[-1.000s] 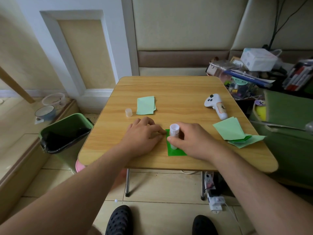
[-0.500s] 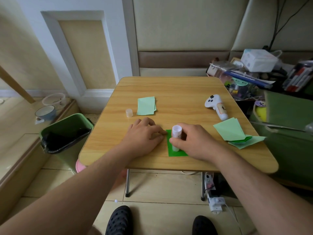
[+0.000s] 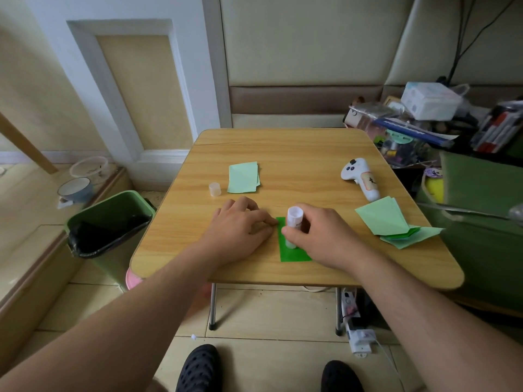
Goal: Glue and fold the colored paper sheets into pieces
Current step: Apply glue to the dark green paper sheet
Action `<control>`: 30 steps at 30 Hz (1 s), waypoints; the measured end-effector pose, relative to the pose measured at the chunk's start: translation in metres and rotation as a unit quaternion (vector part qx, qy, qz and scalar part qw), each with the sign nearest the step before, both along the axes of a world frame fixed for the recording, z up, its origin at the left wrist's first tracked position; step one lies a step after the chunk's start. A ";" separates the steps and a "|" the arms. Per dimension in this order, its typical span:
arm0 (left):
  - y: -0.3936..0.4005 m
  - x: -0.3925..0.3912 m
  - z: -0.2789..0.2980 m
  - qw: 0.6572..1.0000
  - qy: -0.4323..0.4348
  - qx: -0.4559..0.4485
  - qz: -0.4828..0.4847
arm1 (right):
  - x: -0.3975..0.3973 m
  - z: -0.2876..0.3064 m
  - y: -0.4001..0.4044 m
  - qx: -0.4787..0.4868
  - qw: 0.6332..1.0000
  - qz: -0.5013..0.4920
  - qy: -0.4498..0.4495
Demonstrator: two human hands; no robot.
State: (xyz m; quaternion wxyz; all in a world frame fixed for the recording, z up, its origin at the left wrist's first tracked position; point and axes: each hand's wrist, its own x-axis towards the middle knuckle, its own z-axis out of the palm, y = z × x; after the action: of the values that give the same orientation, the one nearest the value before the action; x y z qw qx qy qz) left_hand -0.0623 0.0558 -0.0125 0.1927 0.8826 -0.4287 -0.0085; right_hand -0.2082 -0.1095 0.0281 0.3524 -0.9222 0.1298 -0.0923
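Change: barely anything shifts from the earlier frames — both hands hold their posts on the sheet, and the glue stick [image 3: 294,222] creeps only a little along the paper.
Bin: a green waste bin [image 3: 110,222] with a black liner stands on the floor off the table's left edge.
Cap: the stick's small clear cap [image 3: 214,189] sits upright on the wooden table [image 3: 297,154], just beside a light green stack [image 3: 243,177] of paper.
Left hand: the left hand [image 3: 239,230] lies knuckles up, fingertips pressing the left edge of the dark green sheet [image 3: 294,254] to pin it; nothing is gripped.
Sheet: it lies flat near the front edge, between the two hands. It looks thin, light and limp, likely to skid or crease, so pinning an edge seems wise.
Right hand: the right hand [image 3: 319,236] grips the white glue stick upright, tip down on the sheet. That tube is stiff and smooth; its barrel is the place to hold.
Far right: a white controller [image 3: 359,176] and more folded green pieces [image 3: 390,222] wait there.
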 end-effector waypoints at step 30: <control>0.001 0.002 -0.001 1.000 0.008 -0.009 -0.012 | 0.014 0.001 -0.042 0.010 0.994 -0.098 -0.045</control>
State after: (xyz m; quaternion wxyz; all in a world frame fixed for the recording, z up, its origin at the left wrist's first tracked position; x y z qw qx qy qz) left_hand -0.0607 0.0571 -0.0135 0.2036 0.8758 -0.4374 -0.0144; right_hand -0.1946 -0.1518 0.0289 0.3568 -0.8963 0.2041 -0.1667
